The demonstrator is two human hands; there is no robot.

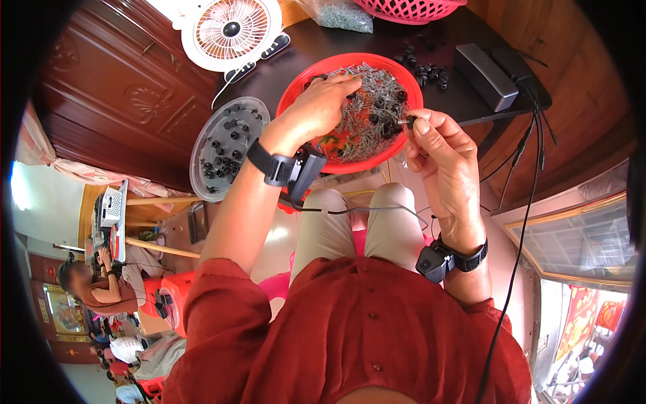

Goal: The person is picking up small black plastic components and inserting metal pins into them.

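Note:
A red plastic basin (pixel 294 81) holds a heap of silver metal screws (pixel 367 101) with black plastic caps (pixel 387 124) among them. My left hand (pixel 321 106) reaches over the basin's left side, its fingers stretched out over the heap; some fingertips are hidden. Beside the basin's right rim, my right hand (pixel 441 145) pinches a small black cap (pixel 411 122) between thumb and index finger, with a thin metal screw pointing left out of it. To the left, a translucent round tub (pixel 195 168) contains several scattered black pieces (pixel 232 145).
A white fan (pixel 231 29) stands behind the tub on the dark table (pixel 303 44). Loose black parts (pixel 431 74), a grey speaker-like box (pixel 486 76), a pink basket (pixel 410 10) and a clear bag (pixel 346 18) lie farther back. Black cables (pixel 536 135) hang at right. A person (pixel 101 289) sits far left.

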